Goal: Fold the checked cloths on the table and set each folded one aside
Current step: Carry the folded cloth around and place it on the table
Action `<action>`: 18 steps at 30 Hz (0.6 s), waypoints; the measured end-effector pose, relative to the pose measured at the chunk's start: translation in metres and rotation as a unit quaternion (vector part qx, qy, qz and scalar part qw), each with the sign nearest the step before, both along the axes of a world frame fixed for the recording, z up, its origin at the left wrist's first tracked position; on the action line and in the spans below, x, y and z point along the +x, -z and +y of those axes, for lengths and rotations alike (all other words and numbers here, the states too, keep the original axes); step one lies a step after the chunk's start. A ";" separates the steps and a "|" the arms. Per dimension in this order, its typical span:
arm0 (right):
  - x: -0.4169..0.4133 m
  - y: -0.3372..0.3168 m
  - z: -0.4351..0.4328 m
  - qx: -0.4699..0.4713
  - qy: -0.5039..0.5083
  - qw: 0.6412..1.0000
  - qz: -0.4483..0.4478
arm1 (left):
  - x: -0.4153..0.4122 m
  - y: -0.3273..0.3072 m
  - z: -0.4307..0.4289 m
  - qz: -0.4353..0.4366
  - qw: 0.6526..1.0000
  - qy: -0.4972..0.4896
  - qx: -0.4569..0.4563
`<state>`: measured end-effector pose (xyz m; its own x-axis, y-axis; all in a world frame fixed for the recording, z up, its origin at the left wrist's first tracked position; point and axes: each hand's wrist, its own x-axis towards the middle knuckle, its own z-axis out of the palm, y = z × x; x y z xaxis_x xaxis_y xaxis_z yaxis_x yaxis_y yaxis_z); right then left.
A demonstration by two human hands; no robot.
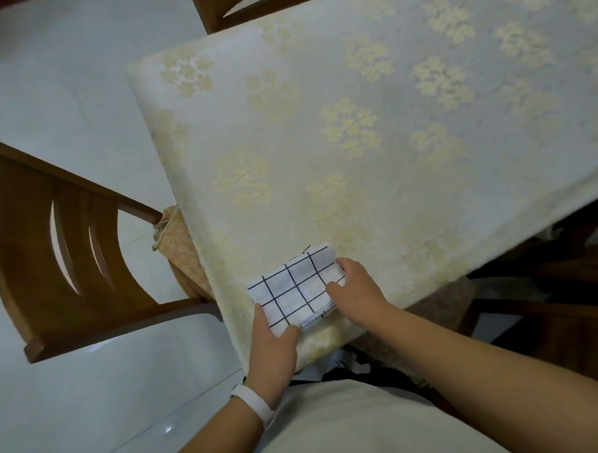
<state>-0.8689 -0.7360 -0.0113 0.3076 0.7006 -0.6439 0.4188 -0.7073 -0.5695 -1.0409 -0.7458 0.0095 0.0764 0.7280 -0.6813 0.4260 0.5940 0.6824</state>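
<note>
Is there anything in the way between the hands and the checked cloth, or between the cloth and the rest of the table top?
Nothing visible. The left hand and the right hand both hold the checked cloth at the near corner of the table, and no object shows on it beyond the cloth.

I'm watching through the single head camera, which is looking forward and steeply down, close above the table (409,194) edge.

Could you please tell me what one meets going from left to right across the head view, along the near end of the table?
wooden chair → patterned cushion → left hand → checked cloth → right hand. Each hand has a grip on its own end of the folded cloth.
</note>
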 end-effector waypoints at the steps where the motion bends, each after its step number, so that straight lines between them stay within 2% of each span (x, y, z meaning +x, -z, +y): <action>1: -0.001 0.000 0.000 0.001 0.004 1.000 0.001 | -0.001 0.002 0.001 0.000 1.000 0.004 -0.003; 7: 0.003 -0.004 0.000 -0.003 0.014 1.000 0.008 | -0.017 0.009 0.010 0.005 1.000 0.017 -0.023; 13: 0.012 -0.010 -0.014 0.001 0.084 0.996 -0.015 | -0.025 -0.002 0.046 0.035 0.997 0.047 0.046; 15: 0.011 -0.011 -0.022 -0.011 0.142 0.990 -0.005 | -0.015 -0.006 0.068 0.035 0.991 0.107 0.072; 18: -0.004 -0.013 -0.034 -0.048 0.296 0.949 0.100 | 0.008 -0.007 0.098 0.065 0.959 0.257 0.100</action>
